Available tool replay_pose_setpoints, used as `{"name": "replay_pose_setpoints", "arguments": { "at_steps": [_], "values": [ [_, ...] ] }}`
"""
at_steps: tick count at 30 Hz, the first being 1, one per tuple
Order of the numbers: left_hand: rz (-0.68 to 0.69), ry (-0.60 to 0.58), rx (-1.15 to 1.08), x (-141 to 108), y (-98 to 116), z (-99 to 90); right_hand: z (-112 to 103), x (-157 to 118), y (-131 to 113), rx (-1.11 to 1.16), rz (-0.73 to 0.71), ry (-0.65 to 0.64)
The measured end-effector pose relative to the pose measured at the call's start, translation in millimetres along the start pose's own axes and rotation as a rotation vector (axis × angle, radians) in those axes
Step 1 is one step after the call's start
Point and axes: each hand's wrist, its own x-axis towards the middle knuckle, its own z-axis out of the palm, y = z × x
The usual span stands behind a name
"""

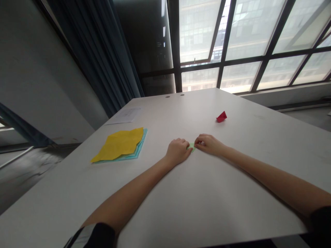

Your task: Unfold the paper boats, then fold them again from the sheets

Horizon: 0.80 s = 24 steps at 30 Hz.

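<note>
A small piece of light green paper (pixel 191 147) lies on the white table between my hands, folded as far as I can make out. My left hand (pixel 178 151) grips its left side, thumb and curled fingers closed on the edge. On the other side my right hand (pixel 207 143) pinches the paper's right edge between thumb and fingertips. Both hands rest at the tabletop, and their fingers hide much of the paper. Beyond my right hand sits a red folded paper shape (pixel 221 117).
To the left lies a stack of yellow paper (pixel 119 144) over light blue sheets (pixel 141 148). Behind it is a printed white sheet (pixel 124 115). The white table (pixel 181 199) reaches toward the windows, with two round holes near its far edge. A dark blue curtain (pixel 103 51) hangs at the back left.
</note>
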Motion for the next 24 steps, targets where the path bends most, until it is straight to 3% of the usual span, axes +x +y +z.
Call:
{"name": "replay_pose_setpoints", "arguments": {
  "at_steps": [8,14,21,24],
  "values": [
    [-0.092,0.022,0.176,-3,-4,-1.2,2,1,-1,-0.075,-0.008,-0.033],
    [-0.197,0.06,0.134,-4,-6,1.6,7,1,3,-0.087,-0.031,-0.012],
    [-0.076,0.232,0.014,-5,1,-9.5,7,4,-2,0.082,0.197,0.006],
    [-0.126,0.264,-0.138,-4,4,-9.3,6,6,-10,0.192,0.243,0.101]
  ]
}}
